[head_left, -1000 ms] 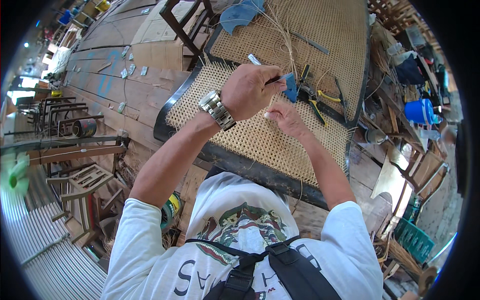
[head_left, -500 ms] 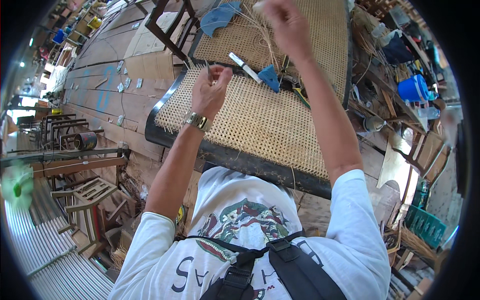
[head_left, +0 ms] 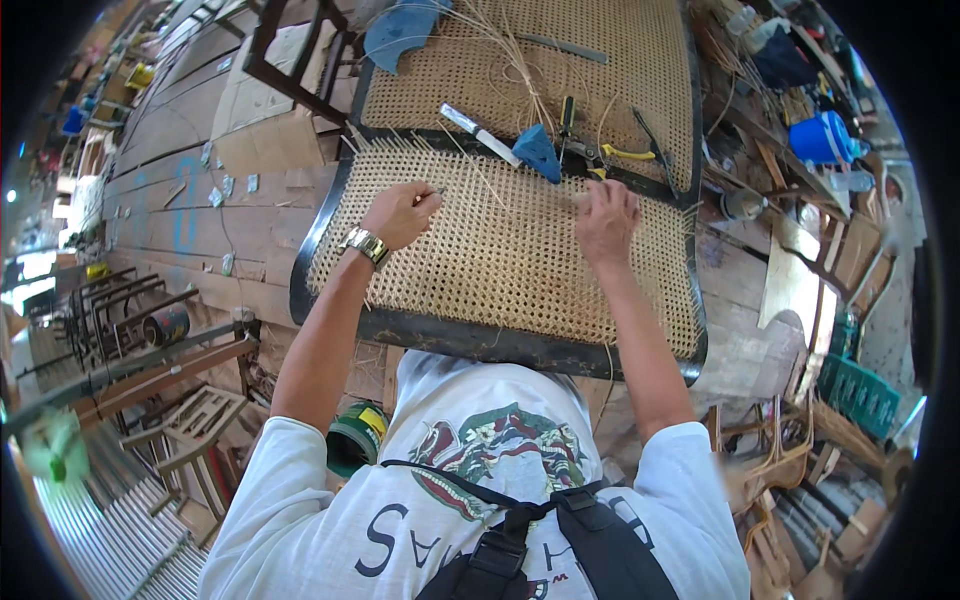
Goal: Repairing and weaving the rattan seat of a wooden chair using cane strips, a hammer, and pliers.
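Observation:
In front of me lies a woven cane panel set in a dark, curved frame, with loose strand ends sticking up along its far left edge. My left hand is closed in a pinch just above the left part of the weave; a small dark tip shows at its fingertips, too small to name. Over the right part, my right hand has its fingers bent and drawn together. Whatever it may hold is hidden or blurred. A thin cane strand slants across the weave between the hands.
Beyond the frame's crossbar lie a white-handled tool, a blue wedge, a screwdriver, yellow-handled pliers and a bundle of cane strands. A blue curved piece rests farther back. A dark wooden frame stands left.
My right hand has come down from high over the far panel to the near weave. My left hand has moved nearer and slightly left. The view has shifted a little.

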Tool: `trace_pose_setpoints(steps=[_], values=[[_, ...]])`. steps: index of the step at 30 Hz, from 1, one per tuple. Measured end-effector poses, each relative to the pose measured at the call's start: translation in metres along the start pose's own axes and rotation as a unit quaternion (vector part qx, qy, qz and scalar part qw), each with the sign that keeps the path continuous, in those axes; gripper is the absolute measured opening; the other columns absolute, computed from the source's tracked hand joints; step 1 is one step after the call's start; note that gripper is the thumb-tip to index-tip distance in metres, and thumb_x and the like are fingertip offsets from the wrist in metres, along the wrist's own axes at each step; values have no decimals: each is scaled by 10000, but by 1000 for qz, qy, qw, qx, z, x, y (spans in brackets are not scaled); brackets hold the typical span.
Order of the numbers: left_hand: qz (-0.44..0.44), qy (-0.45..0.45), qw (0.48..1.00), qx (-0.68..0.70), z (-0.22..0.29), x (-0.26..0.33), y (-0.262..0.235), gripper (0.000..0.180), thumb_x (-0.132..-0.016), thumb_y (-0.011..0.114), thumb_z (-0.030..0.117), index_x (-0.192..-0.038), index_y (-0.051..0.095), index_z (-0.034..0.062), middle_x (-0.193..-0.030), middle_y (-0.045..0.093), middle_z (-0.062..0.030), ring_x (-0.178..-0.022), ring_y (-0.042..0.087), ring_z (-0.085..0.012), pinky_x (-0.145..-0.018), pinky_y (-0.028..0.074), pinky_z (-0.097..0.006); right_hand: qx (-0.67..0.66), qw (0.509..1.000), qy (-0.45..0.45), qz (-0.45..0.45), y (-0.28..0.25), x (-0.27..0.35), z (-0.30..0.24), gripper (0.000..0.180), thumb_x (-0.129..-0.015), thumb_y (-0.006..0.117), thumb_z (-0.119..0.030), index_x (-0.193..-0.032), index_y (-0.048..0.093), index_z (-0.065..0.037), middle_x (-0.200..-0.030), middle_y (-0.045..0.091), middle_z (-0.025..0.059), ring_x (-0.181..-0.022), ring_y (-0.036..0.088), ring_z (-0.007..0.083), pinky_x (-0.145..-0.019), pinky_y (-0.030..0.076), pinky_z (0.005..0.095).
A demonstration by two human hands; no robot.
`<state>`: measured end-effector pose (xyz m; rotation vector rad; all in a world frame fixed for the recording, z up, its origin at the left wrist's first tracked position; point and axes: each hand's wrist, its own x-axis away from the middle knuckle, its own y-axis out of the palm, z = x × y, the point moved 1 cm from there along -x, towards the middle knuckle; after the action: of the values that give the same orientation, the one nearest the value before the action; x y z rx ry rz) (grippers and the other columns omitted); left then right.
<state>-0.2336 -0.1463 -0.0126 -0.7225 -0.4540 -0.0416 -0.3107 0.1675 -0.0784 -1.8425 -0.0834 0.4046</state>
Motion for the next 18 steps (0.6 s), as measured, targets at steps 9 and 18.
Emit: trace_pose_setpoints(steps=[9, 18], values=[[-56, 132, 989, -25, -34, -56, -2, 307, -948, 541, 309, -1014, 673, 41, -819, 695, -184, -734, 672, -360, -697, 520, -447, -116, 992, -11, -48, 8, 35, -96, 193, -910, 640, -221, -997, 664, -51, -1113, 615, 97, -1087, 550, 272, -944, 422, 444], [-154, 165, 972, -61, -25, -37, 20, 263, -961, 504, 272, -1044, 674, 90, -885, 696, -204, -795, 666, -398, -737, 518, -500, -640, 716, 267, -77, -30, -20, -75, 124, -960, 645, -179, -881, 665, -85, -804, 614, -7, -738, 578, 111, -711, 495, 242]])
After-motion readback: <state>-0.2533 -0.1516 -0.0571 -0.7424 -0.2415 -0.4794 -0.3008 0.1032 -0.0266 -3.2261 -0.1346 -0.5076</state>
